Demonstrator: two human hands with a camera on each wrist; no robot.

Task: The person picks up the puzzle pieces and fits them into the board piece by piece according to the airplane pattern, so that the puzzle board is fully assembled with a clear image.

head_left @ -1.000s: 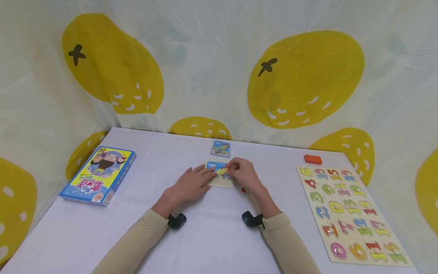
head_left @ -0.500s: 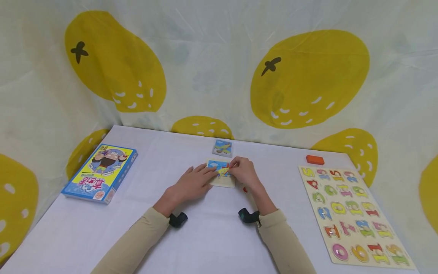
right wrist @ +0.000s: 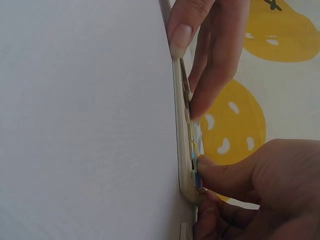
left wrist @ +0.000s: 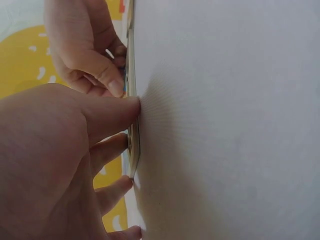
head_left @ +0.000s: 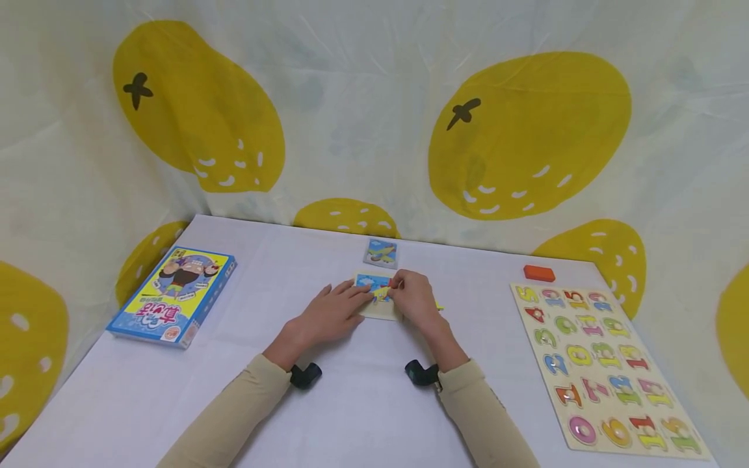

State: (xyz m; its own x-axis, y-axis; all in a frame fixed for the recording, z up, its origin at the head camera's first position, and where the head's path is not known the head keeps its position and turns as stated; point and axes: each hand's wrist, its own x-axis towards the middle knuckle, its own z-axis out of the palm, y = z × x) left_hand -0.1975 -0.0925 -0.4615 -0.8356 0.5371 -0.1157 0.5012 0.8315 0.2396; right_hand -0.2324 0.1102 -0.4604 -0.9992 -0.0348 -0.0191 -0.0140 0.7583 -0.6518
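A small wooden jigsaw puzzle board [head_left: 381,313] with a blue and yellow picture lies mid-table. My left hand [head_left: 324,315] holds it at its left side. In the left wrist view the left thumb [left wrist: 117,112] presses the near edge, with fingers over the board. The right hand [head_left: 414,300] is at the board's right part, pinching a small puzzle piece [right wrist: 201,184] between thumb and index finger. That piece is mostly hidden by the fingers. A yellow bit [head_left: 440,307] shows just right of the right hand. Behind the board lies a small aeroplane picture [head_left: 380,253].
A blue and yellow box [head_left: 175,296] lies at the left. On the right is a wooden number puzzle board [head_left: 605,367], with an orange block [head_left: 539,273] behind it. A patterned cloth [head_left: 357,130] hangs behind the white table [head_left: 357,416].
My right hand has shifted slightly left over the board. The red bit beside its wrist is out of sight, and a yellow bit now shows there. The left hand stays in place.
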